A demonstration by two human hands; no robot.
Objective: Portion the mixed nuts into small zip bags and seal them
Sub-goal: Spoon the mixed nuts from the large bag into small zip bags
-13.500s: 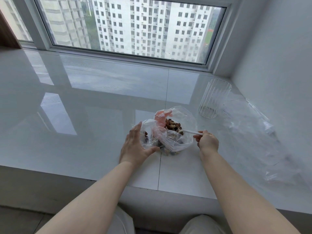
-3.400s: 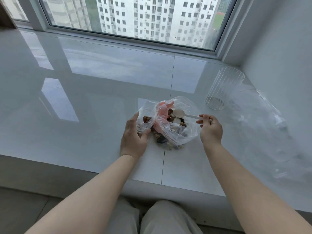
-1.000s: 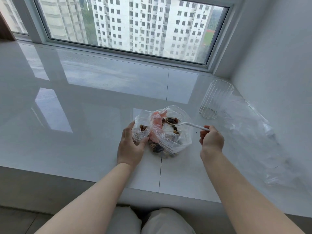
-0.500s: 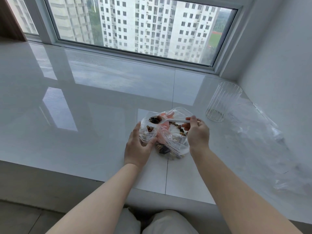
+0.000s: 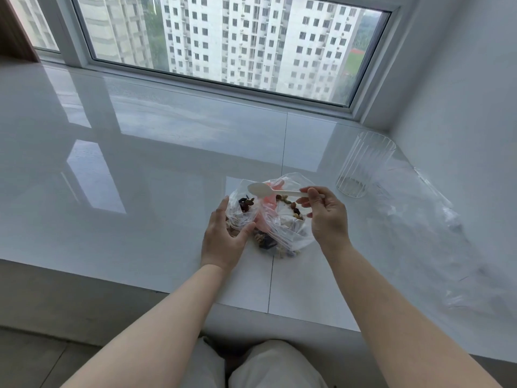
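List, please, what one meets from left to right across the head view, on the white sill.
left hand holding the small zip bag → big bag of mixed nuts → right hand holding the white spoon → ribbed clear glass → loose clear plastic bags

Centre frame: small zip bag (image 5: pixel 240 212) in my left hand (image 5: pixel 223 238), large nut bag (image 5: pixel 282 231) touching its right side. Spoon (image 5: pixel 268 191) in my right hand (image 5: pixel 326 217), above both bags. Glass (image 5: pixel 363 166) upper right on the sill (image 5: pixel 140 163); loose plastic bags (image 5: pixel 419 208) right of it.

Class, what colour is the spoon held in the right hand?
White; the spoon, pinched by the right hand, shows in the head view.
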